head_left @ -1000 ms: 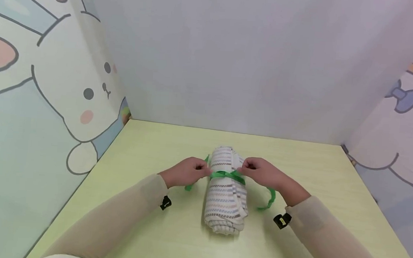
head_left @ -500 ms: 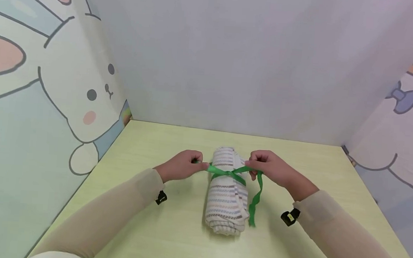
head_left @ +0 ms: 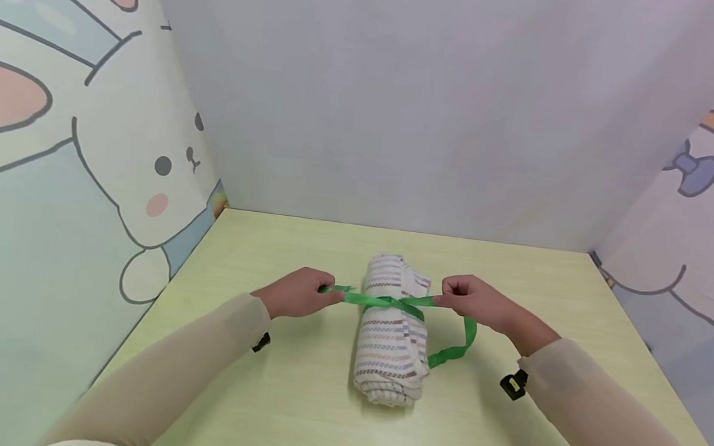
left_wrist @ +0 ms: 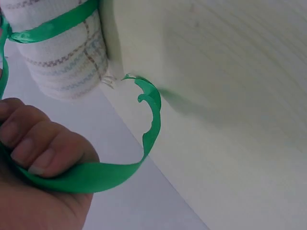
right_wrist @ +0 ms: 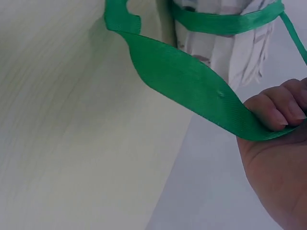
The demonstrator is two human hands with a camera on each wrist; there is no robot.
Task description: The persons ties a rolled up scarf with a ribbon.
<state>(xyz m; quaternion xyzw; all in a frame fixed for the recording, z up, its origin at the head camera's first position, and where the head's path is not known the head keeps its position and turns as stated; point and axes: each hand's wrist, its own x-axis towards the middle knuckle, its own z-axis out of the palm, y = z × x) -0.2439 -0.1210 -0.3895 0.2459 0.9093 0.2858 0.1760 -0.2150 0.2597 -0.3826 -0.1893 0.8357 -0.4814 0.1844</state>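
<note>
A rolled cloth (head_left: pixel 386 351), white with thin coloured stripes and a fringed edge, lies lengthwise on the table. Round its middle runs a green ribbon (head_left: pixel 411 310), crossed in a knot on top. My left hand (head_left: pixel 296 292) grips one ribbon end to the left of the roll, fingers curled over it. In the left wrist view the loose tail (left_wrist: pixel 154 112) of that end curls out past the fist. On the other side my right hand (head_left: pixel 481 302) holds the opposite end. Its long tail (right_wrist: pixel 182 79) loops down from the fist toward the table. Both stretches between hands and knot look taut.
The pale yellow table (head_left: pixel 273 395) ends against a plain wall (head_left: pixel 413 110) at the back. Side walls with a cartoon rabbit (head_left: pixel 123 140) on the left and another figure (head_left: pixel 694 223) on the right flank it.
Both hands have moved apart from close beside the roll, drawing the ribbon ends out sideways and pulling the knot flat. The right tail has swung about. The roll has stayed nearly in place.
</note>
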